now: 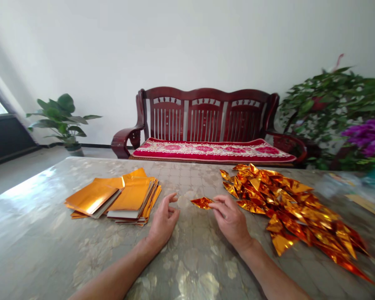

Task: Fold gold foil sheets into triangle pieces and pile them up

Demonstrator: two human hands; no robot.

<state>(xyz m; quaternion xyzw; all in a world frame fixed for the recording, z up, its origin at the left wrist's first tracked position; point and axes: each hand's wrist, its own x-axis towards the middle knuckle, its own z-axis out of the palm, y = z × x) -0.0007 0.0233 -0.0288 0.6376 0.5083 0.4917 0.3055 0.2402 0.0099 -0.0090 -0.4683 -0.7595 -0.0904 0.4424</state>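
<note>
Between the thumb and fingers of my right hand point(230, 217) is one end of a folded gold foil paper ingot point(201, 203), its pointed free end toward the left. My left hand point(165, 216) is apart from it, fingers curved with a gap between thumb and fingertips and nothing held. Left of that hand lie stacks of flat gold foil paper sheets point(130, 195), some with grey-white undersides showing. On the right, a large heap of folded foil ingots point(287, 204) spreads over the table, close beside my right hand.
A patterned, shiny cover lies over the table point(90, 254). Beyond its far edge stands a dark red wooden bench point(206, 116) with a floral cushion point(212, 150). Clear plastic point(337, 183) sits at the right edge. Potted plants point(65, 116) flank the bench.
</note>
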